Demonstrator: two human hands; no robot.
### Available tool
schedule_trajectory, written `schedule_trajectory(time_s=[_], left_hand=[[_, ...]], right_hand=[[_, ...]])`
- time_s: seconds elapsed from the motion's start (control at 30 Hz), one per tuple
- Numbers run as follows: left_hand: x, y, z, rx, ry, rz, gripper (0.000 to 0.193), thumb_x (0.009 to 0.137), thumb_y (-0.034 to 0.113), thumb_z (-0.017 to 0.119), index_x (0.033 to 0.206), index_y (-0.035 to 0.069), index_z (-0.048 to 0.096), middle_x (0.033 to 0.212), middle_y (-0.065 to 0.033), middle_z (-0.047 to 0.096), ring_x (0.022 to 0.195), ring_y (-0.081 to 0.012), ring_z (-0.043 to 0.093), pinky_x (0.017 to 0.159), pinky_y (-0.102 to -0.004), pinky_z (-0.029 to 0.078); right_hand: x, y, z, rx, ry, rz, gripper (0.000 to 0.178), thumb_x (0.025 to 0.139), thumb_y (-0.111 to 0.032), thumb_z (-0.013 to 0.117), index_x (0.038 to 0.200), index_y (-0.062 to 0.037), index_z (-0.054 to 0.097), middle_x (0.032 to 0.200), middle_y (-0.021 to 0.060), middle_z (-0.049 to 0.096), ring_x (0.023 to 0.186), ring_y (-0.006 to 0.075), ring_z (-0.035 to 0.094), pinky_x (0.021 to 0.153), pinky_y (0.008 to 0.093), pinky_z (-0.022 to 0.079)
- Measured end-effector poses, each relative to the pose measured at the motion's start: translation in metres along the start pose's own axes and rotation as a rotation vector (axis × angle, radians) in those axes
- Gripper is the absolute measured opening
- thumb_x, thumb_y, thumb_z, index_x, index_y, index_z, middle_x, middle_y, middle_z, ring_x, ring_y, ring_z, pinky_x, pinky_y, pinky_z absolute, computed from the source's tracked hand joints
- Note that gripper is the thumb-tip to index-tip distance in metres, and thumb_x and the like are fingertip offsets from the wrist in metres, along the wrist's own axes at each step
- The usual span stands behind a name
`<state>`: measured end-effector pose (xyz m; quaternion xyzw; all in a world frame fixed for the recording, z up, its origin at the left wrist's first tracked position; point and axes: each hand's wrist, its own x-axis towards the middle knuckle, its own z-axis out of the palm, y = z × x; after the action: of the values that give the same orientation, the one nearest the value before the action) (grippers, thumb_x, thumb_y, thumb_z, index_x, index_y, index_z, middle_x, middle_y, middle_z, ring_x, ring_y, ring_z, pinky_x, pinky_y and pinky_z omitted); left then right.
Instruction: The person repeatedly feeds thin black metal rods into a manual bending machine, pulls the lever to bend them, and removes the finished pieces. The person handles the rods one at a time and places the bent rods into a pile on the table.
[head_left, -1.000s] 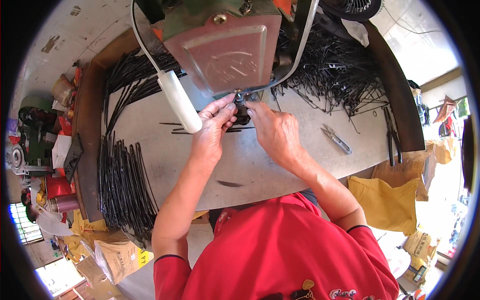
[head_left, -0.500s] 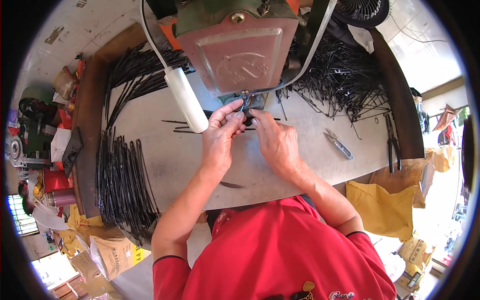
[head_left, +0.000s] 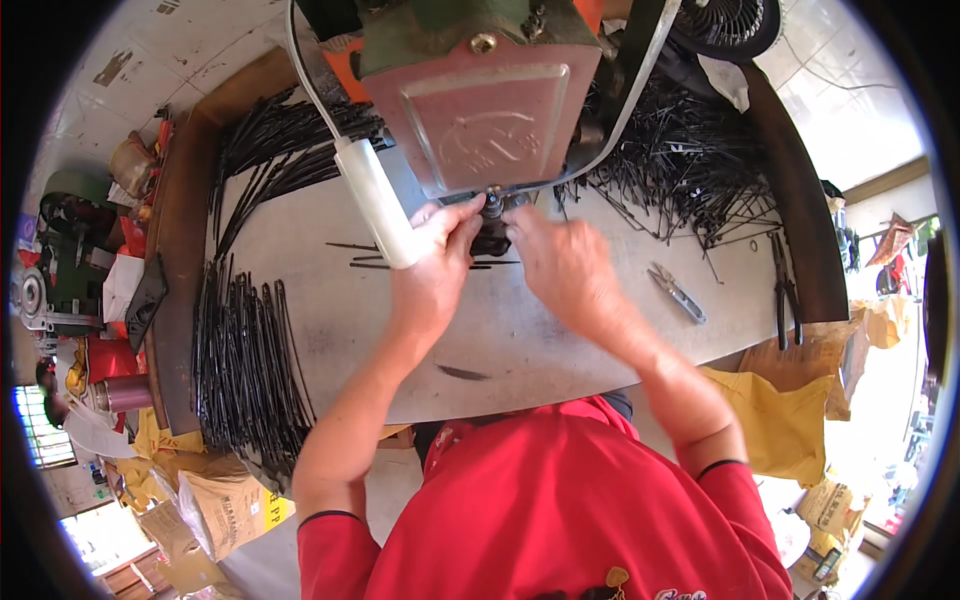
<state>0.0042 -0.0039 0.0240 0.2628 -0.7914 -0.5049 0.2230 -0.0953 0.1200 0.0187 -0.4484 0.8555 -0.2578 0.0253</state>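
A person in a red shirt (head_left: 560,490) is holding both hands at the metal fitting (head_left: 493,204) beneath a green-and-pink machine (head_left: 490,125). The left hand (head_left: 436,262) is bending thumb and fingers close together, the right hand (head_left: 568,260) partly curling; whether either is gripping anything cannot be told. Thin black strips (head_left: 368,266) are lying beside the left hand on the pale table (head_left: 545,350).
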Motion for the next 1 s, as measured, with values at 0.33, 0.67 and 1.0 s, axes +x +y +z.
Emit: schedule_trajectory(time_s=[0.33, 0.67, 1.0], left_hand=[[0.007, -0.015, -0.001, 0.211, 0.166, 0.415, 0.012, 0.08, 0.004, 0.067, 0.092, 0.003, 0.07, 0.075, -0.0126, 0.062, 0.066, -0.0259, 0.06, 0.061, -0.0343, 0.048], [-0.005, -0.004, -0.008, -0.544, -0.184, -0.344, 0.014, 0.086, 0.011, 0.066, 0.094, 0.002, 0.062, 0.083, -0.0032, 0.065, 0.074, -0.0096, 0.06, 0.07, -0.0226, 0.049], [-0.026, 0.004, -0.016, -0.924, -0.302, -0.345, 0.013, 0.089, 0.007, 0.061, 0.099, 0.0, 0.056, 0.093, -0.0088, 0.064, 0.087, -0.0155, 0.065, 0.081, -0.0295, 0.056]], right_hand=[[-0.004, -0.007, -0.006, 0.37, -0.014, 0.095, 0.014, 0.091, -0.015, 0.055, 0.1, -0.0059, 0.061, 0.079, 0.02, 0.064, 0.072, 0.0388, 0.063, 0.062, 0.046, 0.049], [-0.016, -0.005, -0.016, 0.453, -0.022, 0.022, 0.014, 0.089, -0.016, 0.057, 0.1, -0.0078, 0.06, 0.076, 0.0178, 0.063, 0.065, 0.0368, 0.061, 0.058, 0.0422, 0.049], [-0.048, -0.003, -0.014, 0.553, 0.085, 0.028, 0.027, 0.085, -0.009, 0.063, 0.112, -0.0067, 0.057, 0.076, 0.0078, 0.064, 0.057, 0.0189, 0.061, 0.052, 0.0327, 0.049]])
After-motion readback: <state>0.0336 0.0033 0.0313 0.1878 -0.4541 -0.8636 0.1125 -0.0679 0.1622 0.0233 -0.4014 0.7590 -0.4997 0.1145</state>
